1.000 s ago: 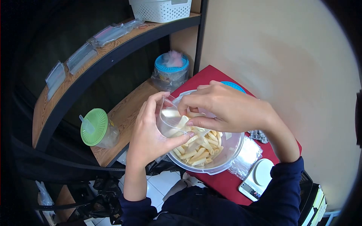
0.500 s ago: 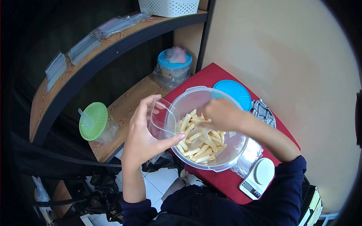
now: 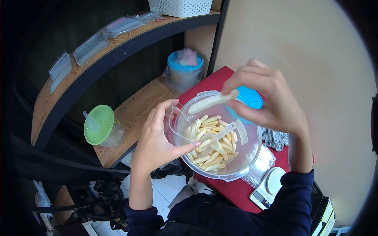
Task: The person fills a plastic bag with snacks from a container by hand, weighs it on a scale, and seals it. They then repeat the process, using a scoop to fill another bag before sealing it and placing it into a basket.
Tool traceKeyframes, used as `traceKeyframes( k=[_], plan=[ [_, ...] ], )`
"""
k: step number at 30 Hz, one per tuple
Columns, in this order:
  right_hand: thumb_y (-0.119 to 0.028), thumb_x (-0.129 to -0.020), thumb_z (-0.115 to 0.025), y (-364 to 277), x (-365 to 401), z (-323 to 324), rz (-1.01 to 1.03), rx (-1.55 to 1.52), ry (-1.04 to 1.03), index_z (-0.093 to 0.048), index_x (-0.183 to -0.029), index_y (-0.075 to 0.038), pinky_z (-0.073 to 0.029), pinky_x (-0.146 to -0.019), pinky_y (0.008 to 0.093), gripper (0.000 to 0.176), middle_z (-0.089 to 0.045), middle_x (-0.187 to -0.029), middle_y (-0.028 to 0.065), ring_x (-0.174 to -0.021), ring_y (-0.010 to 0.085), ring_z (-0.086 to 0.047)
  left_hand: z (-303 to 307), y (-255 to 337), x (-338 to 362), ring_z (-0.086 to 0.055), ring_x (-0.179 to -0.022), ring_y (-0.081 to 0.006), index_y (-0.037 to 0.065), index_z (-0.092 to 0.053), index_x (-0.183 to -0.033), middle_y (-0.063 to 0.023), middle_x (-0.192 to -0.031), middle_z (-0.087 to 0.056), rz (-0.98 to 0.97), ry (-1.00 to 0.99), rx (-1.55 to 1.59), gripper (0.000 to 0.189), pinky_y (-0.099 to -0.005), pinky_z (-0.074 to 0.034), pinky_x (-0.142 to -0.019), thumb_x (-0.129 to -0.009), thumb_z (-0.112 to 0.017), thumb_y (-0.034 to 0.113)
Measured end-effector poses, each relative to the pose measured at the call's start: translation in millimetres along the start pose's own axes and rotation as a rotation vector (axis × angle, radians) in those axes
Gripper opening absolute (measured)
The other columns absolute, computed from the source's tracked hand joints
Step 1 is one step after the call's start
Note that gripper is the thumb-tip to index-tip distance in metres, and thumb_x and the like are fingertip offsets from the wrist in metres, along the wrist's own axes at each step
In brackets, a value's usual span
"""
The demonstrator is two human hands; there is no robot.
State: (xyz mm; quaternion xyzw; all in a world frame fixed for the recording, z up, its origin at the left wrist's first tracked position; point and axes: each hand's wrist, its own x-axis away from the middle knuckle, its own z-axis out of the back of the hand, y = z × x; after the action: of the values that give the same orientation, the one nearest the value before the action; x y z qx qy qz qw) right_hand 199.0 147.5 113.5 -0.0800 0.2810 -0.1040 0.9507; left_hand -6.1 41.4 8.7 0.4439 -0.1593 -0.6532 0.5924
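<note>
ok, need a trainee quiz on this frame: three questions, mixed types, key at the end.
1. Multiple choice: what does the left hand hold?
a) a scale
b) a clear cup
c) a checked cloth

2. True or false: the right hand is empty.

3. Fill in: the scoop lies on the sticks inside the open ____.

Key:
1. b
2. False: the right hand pinches a pale stick.
3. tub
</note>
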Motion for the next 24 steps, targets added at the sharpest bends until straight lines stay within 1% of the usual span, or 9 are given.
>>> traceKeyframes(
  k=[3, 6, 8, 10, 14, 15, 17, 20, 24],
  plan=[
    [-0.013, -0.068, -0.065, -10, -15, -19, 0.179, 0.006, -0.102, -0.063, -0.083, -0.004, -0.045, -0.068, 0.0343, 0.018, -0.061, -0.075, 0.0088, -0.077, 0.0259, -0.057, -4, 4, -3, -0.055, -0.097, -0.0293, 0.002, -0.044, -0.118, -0.0165, -0.101, -0.056, -0.023, 0.007, 0.021, 0.083, -0.0388, -0.044, -0.085, -0.051, -0.082, 0.033],
    [-0.013, -0.068, -0.065, -8, -18, -41, 0.177, -0.193, -0.033, -0.063, -0.083, -0.004, -0.045, -0.067, 0.0361, 0.018, -0.061, -0.077, 0.0101, -0.075, 0.0263, -0.057, -4, -1, -2, -0.055, -0.096, -0.026, 0.002, -0.043, -0.118, -0.0145, -0.1, -0.056, -0.026, 0.019, 0.112, 0.083, -0.0365, -0.045, -0.083, -0.051, -0.083, 0.03],
    [-0.011, -0.068, -0.068, 10, -10, -41, 0.094, -0.287, -0.059, -0.062, -0.093, -0.006, -0.042, -0.073, 0.0379, 0.026, -0.061, -0.085, 0.0088, -0.083, 0.026, -0.056, 3, -6, 3, -0.055, -0.095, -0.0239, 0.002, -0.043, -0.119, -0.0133, -0.099, -0.055, -0.008, 0.033, 0.188, 0.083, -0.0353, -0.045, -0.082, -0.051, -0.083, 0.029],
    [-0.011, -0.069, -0.067, 27, 3, -51, -0.063, 0.052, -0.333, -0.062, -0.093, -0.006, -0.044, -0.075, 0.0383, 0.026, -0.061, -0.086, 0.0099, -0.085, 0.0266, -0.057, 12, -9, 9, -0.054, -0.094, -0.0209, 0.002, -0.043, -0.119, -0.0115, -0.099, -0.054, 0.054, 0.074, 0.158, 0.084, -0.0335, -0.045, -0.082, -0.05, -0.084, 0.025],
    [-0.015, -0.067, -0.068, 35, 43, -132, 0.128, 0.081, -0.682, -0.065, -0.084, -0.005, -0.048, -0.073, 0.0371, 0.02, -0.062, -0.076, 0.0108, -0.078, 0.0283, -0.06, 18, -19, 14, -0.051, -0.095, -0.0211, 0.003, -0.042, -0.119, -0.0115, -0.101, -0.054, 0.049, 0.101, 0.095, 0.086, -0.0343, -0.043, -0.084, -0.049, -0.084, 0.026],
    [-0.015, -0.067, -0.068, 27, 40, -137, 0.127, 0.075, -0.68, -0.065, -0.084, -0.005, -0.048, -0.073, 0.0371, 0.02, -0.062, -0.076, 0.0108, -0.078, 0.0283, -0.06, 18, -20, 14, -0.051, -0.094, -0.021, 0.003, -0.042, -0.12, -0.0114, -0.101, -0.054, 0.039, 0.103, 0.096, 0.086, -0.0344, -0.043, -0.083, -0.049, -0.084, 0.026],
    [-0.023, -0.066, -0.07, 11, 32, -141, -0.266, -0.086, -0.824, -0.066, -0.082, -0.004, -0.05, -0.069, 0.0384, 0.025, -0.063, -0.074, 0.0129, -0.074, 0.0287, -0.062, 18, -20, 15, -0.051, -0.094, -0.0208, 0.003, -0.042, -0.12, -0.0114, -0.101, -0.054, 0.044, 0.099, 0.094, 0.086, -0.0344, -0.043, -0.083, -0.049, -0.084, 0.026],
    [-0.025, -0.066, -0.07, 4, 26, -149, -0.428, -0.121, -0.772, -0.066, -0.081, -0.003, -0.051, -0.066, 0.0388, 0.026, -0.064, -0.073, 0.0145, -0.07, 0.029, -0.064, 19, -16, 15, -0.051, -0.094, -0.0205, 0.003, -0.042, -0.12, -0.0113, -0.1, -0.054, 0.053, 0.09, 0.096, 0.085, -0.0341, -0.043, -0.083, -0.049, -0.084, 0.025],
    [-0.02, -0.067, -0.066, 5, 31, -161, -0.46, -0.122, -0.713, -0.067, -0.079, -0.003, -0.051, -0.066, 0.0375, 0.021, -0.065, -0.074, 0.0134, -0.071, 0.0284, -0.064, 16, -20, 16, -0.051, -0.093, -0.0202, 0.002, -0.042, -0.12, -0.0112, -0.1, -0.054, 0.025, 0.093, 0.101, 0.085, -0.0338, -0.043, -0.083, -0.049, -0.083, 0.024]
  ],
)
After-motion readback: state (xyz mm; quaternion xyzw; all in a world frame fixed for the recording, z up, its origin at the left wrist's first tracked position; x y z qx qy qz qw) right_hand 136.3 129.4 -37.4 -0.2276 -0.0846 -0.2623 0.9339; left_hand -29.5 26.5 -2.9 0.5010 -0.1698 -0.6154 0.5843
